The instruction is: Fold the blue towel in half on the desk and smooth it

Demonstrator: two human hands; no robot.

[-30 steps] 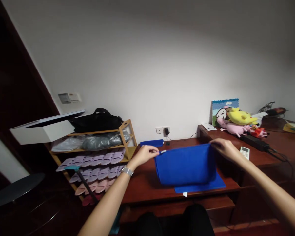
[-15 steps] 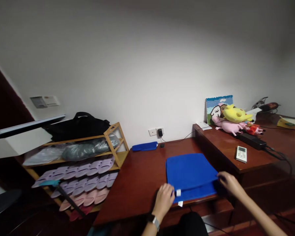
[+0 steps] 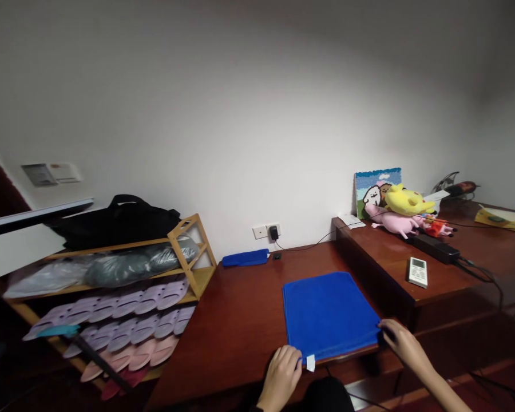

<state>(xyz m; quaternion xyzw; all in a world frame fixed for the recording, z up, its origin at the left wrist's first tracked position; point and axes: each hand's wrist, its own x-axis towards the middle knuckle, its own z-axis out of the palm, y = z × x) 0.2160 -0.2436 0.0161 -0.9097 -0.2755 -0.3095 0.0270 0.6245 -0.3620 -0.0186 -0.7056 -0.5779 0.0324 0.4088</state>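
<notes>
A folded blue towel (image 3: 328,315) lies flat on the reddish-brown desk, its near edge along the desk's front edge. A white tag (image 3: 311,363) sticks out at its near left corner. My left hand (image 3: 283,369) is at that corner, fingers curled and closed on the cloth. At the near right corner, my right hand (image 3: 397,336) pinches the towel between thumb and fingers. The towel's layers lie together, with a thin line of them visible along the near edge.
Another folded blue cloth (image 3: 246,258) lies by the wall near a plugged-in charger (image 3: 273,232). On the higher right desk are a white remote (image 3: 418,272), a black power adapter (image 3: 435,249) and plush toys (image 3: 407,201). A wooden shoe rack (image 3: 201,274) with several slippers stands left.
Both hands have moved toward me, bringing the towel's raised upper layer down over the near strip. The towel's near edges now line up. The view has shifted slightly.
</notes>
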